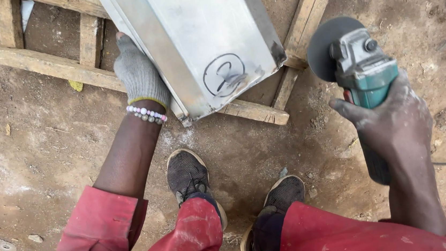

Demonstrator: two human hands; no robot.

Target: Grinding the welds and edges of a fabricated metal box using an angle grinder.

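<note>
The metal box (194, 36) was steadied on the wooden frame (51, 65) by the gloved left hand (139, 73) pressed flat against its side, while the grinder (360, 67) was gripped tight in the right hand (395, 121), probably between passes and needing lining up.

The box (199, 36) is dull grey sheet metal, smooth, with scorched seams. It lies on a frame (40, 65) of rough, dusty bare wood. The left hand (141, 76) wears a grey knitted cloth glove; the grinder (360, 65) has a teal plastic body, matt dark disc
</note>
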